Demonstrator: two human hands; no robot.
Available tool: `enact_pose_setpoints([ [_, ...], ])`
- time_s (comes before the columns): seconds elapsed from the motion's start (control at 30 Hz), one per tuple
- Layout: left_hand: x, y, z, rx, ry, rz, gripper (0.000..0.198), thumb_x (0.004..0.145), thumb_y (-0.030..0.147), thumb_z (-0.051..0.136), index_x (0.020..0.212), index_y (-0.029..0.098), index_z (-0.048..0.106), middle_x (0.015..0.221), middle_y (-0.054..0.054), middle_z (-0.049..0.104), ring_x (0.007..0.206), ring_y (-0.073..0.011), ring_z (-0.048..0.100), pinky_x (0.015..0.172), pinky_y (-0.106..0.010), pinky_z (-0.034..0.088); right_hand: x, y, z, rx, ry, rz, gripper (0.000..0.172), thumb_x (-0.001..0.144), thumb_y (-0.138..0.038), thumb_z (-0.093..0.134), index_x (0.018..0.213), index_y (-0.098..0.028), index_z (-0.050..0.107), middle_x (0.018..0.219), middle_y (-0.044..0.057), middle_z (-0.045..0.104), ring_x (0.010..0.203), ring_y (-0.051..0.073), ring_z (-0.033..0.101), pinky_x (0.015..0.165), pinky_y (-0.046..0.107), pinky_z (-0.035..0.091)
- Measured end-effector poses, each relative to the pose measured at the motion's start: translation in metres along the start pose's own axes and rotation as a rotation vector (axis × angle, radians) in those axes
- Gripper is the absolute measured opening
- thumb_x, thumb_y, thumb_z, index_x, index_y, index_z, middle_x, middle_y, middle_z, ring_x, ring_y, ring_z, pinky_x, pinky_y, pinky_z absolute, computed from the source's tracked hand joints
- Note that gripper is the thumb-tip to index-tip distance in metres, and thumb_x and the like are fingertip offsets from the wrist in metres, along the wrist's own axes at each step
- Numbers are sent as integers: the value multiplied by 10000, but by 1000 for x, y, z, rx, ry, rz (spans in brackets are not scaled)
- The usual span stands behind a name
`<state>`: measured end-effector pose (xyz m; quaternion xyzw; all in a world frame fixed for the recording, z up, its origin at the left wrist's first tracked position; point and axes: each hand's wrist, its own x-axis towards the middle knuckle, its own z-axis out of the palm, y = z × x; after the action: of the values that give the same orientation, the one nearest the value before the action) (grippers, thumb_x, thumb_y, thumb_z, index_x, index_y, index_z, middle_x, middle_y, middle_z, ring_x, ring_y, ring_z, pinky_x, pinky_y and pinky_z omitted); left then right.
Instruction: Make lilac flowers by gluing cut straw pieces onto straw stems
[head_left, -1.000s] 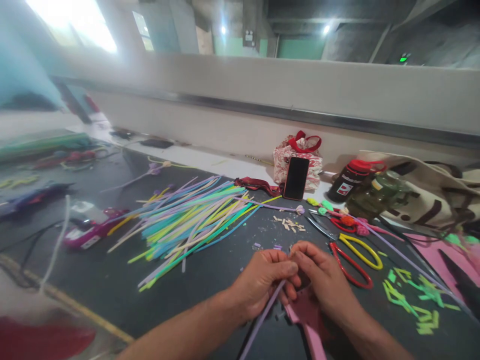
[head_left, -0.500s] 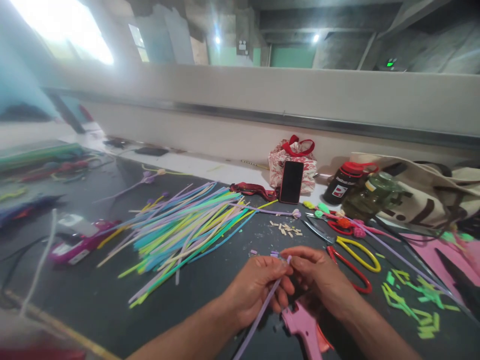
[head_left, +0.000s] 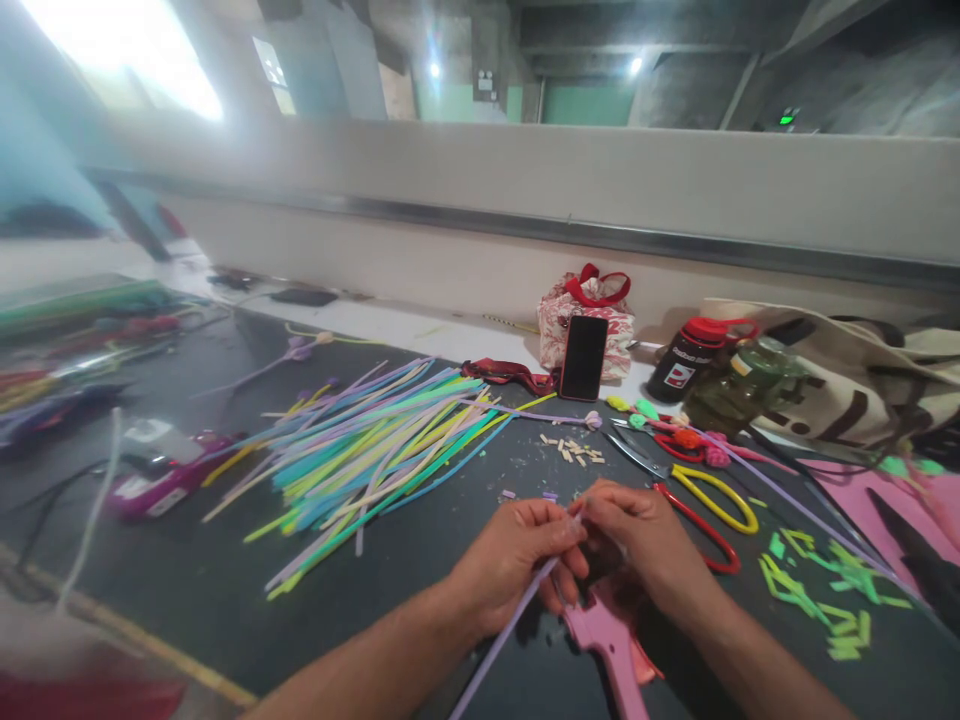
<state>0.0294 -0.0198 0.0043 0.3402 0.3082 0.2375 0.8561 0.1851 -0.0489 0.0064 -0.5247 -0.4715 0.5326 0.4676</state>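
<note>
A long, thin purple strip (head_left: 499,640) runs from the bottom edge up to my fingertips. My left hand (head_left: 521,550) pinches it near its upper end, thumb against index finger. Beside it, fingertips nearly touching, my right hand (head_left: 637,525) is closed at the strip's tip; the fingers cover the end, so its shape is hidden. Below both hands lies a pink glue gun (head_left: 611,640), partly covered by them. Scissors with red and yellow handles (head_left: 716,495) rest just beyond my right hand. Small purple offcuts (head_left: 550,496) lie past my fingers.
A heap of coloured strips (head_left: 375,440) spreads to the left. Behind stand a phone (head_left: 584,358), a black bottle (head_left: 686,360) and a canvas bag (head_left: 847,380). Green and yellow offcuts (head_left: 847,585) lie right. A magenta device (head_left: 169,480) sits left.
Both hands keep their pinch on the purple strip, with only small finger shifts. The strip's lower end has swung slightly left. The whole view has shifted a little.
</note>
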Motion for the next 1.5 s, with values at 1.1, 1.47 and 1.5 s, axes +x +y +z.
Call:
enact_pose_setpoints([
  [1.1, -4, 5, -1, 399, 96, 34, 289, 681, 419, 615, 736, 148, 531, 456, 30, 581, 297, -75, 488, 278, -132, 307, 3, -11, -18, -32, -102, 148, 194, 676, -338, 689, 744, -156, 697, 541, -11, 625, 452, 87, 541, 422, 182, 389],
  [1.47, -6, 5, 5, 586, 214, 47, 233, 725, 371, 551, 758, 141, 572, 409, 52, 529, 247, -55, 419, 259, -125, 254, 1, -19, -8, -239, -95, 103, 88, 667, -236, 636, 645, -152, 655, 492, -32, 580, 415, 80, 510, 419, 192, 381],
  [1.5, -6, 5, 5, 595, 216, 49, 224, 730, 362, 543, 757, 142, 570, 410, 52, 527, 250, -56, 421, 258, -125, 254, 1, -19, -8, -247, -95, 93, 82, 668, -230, 634, 640, -154, 650, 489, -37, 569, 414, 79, 503, 415, 191, 376],
])
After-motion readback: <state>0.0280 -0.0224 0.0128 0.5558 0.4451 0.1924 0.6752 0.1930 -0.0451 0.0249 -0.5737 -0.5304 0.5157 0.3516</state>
